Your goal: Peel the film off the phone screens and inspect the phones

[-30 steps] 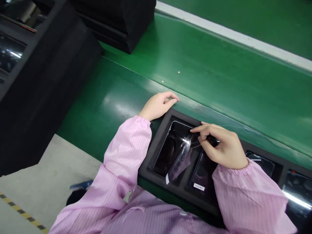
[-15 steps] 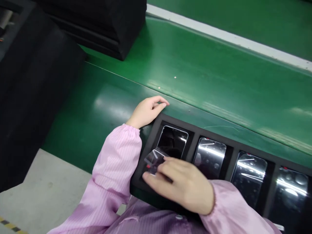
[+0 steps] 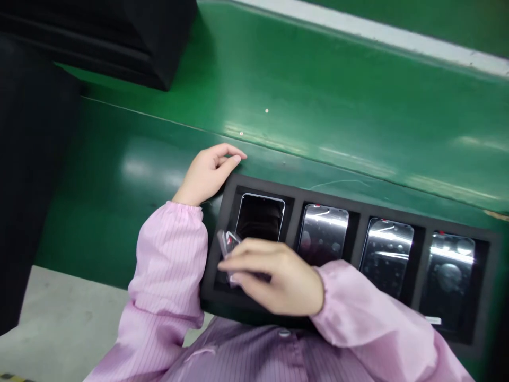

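My right hand is closed on a clear plastic film with a small red mark on it. The film is bent and stands up at my fingertips, over the lower part of a phone whose dark screen looks smooth. This phone lies in the leftmost compartment of a black foam tray. Beyond the tray's far left corner, my left hand rests on the green bench. Its fingers are loosely curled, thumb tip near the index fingertip, with nothing visible in them.
Three more phones lie in the tray to the right: one phone, a middle phone and an end phone, all with bubbled film and red tabs. Black foam stacks stand at the left. A white strip crosses the bench.
The view has shifted, so the tray and both hands appear further left. The film in my right hand has gone from spread out to folded upright. My left hand keeps its place by the tray corner.
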`<action>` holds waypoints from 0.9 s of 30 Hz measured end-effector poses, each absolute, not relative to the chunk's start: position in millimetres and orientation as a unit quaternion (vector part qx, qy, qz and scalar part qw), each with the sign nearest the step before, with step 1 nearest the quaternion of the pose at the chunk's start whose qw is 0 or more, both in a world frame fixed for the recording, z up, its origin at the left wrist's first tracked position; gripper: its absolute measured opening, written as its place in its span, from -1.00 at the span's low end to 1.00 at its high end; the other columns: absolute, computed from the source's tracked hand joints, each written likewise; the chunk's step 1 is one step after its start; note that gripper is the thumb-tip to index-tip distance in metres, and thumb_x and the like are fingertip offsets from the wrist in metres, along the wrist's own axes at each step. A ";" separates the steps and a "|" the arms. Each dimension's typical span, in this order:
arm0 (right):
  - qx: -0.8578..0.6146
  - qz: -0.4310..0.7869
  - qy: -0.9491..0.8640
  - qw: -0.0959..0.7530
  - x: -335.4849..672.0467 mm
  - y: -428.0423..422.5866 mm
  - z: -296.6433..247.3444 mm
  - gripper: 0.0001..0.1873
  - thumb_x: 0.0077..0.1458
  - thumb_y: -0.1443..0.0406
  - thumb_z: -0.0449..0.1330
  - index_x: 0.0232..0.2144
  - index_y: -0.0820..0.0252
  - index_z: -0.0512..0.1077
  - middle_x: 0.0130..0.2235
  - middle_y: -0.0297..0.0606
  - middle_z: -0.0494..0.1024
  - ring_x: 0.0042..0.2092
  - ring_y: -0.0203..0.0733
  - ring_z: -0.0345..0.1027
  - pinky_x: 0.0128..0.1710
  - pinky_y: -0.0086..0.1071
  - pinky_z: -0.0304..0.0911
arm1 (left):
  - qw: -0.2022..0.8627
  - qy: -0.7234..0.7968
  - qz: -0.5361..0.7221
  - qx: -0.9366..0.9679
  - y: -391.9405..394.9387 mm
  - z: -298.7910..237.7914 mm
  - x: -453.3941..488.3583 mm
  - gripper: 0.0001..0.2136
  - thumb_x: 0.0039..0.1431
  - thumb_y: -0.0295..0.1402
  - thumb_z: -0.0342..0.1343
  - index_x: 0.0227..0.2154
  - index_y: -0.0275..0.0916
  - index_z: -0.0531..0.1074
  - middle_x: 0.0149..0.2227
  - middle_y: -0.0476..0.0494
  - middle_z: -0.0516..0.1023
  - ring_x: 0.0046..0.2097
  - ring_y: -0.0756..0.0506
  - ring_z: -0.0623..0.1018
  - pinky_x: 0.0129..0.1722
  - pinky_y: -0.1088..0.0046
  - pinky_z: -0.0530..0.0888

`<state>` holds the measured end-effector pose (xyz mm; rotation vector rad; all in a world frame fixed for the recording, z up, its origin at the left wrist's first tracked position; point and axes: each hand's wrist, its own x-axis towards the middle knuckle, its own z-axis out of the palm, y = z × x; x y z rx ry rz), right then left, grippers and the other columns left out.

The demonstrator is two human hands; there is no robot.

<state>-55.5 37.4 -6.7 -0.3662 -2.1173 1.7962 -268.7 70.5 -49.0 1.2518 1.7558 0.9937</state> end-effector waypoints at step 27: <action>-0.386 0.346 -0.844 0.135 14.3 103.0 25.5 -0.73 0.16 0.31 0.13 -0.09 0.18 0.50 -0.20 -0.25 0.57 -0.22 -0.17 0.46 -0.15 -0.26 0.38 | 0.349 0.688 0.390 0.503 67.1 -52.7 -269.2 -0.83 0.19 -0.31 0.06 -0.26 -0.18 0.53 -0.72 0.11 0.13 -0.68 0.08 0.13 -0.69 0.54 0.06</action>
